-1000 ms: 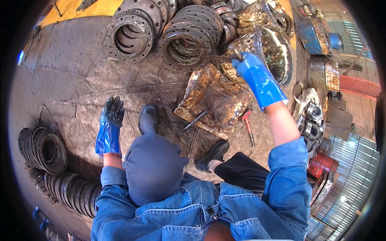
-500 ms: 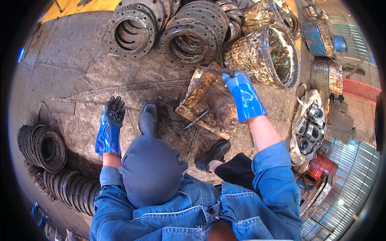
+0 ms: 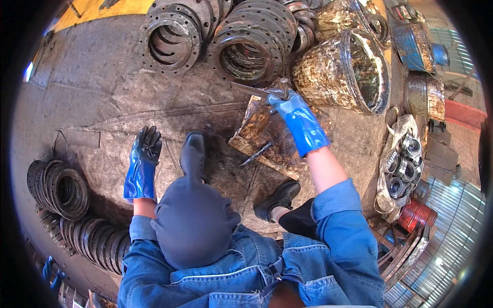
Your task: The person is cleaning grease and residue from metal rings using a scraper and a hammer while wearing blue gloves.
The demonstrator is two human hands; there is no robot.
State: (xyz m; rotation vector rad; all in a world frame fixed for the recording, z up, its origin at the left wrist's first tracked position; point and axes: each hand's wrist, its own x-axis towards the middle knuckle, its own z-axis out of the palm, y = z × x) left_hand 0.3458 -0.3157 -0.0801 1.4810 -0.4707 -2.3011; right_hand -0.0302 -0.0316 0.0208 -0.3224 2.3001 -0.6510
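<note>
My right hand (image 3: 297, 120), in a blue glove, is closed around a dark metal tool (image 3: 254, 91). The tool has a long flat bar pointing left and a short upright piece at the grip; its exact kind is unclear. Beneath it lies a rusty, grimy metal sheet (image 3: 262, 126), with a slim chisel-like tool (image 3: 256, 154) resting across its near edge. My left hand (image 3: 143, 161), also gloved in blue with dark fingers, hangs over the ground cloth, its fingers stretched out and nothing in it. A black shoe (image 3: 193, 149) stands just right of that hand.
Large bolt-holed steel rings (image 3: 246, 54) lean in stacks at the far side. A grimy metal drum (image 3: 341, 72) lies beside them. Smaller rings (image 3: 67, 190) line the left. A white sack (image 3: 390, 177) with bearings sits at the right. A dark cloth-covered rounded shape (image 3: 197, 220) blocks the lower middle.
My right hand has shifted slightly left with the tool, and the bar reaches further left. My left hand stays open beside the shoe. The whole view has shifted slightly.
</note>
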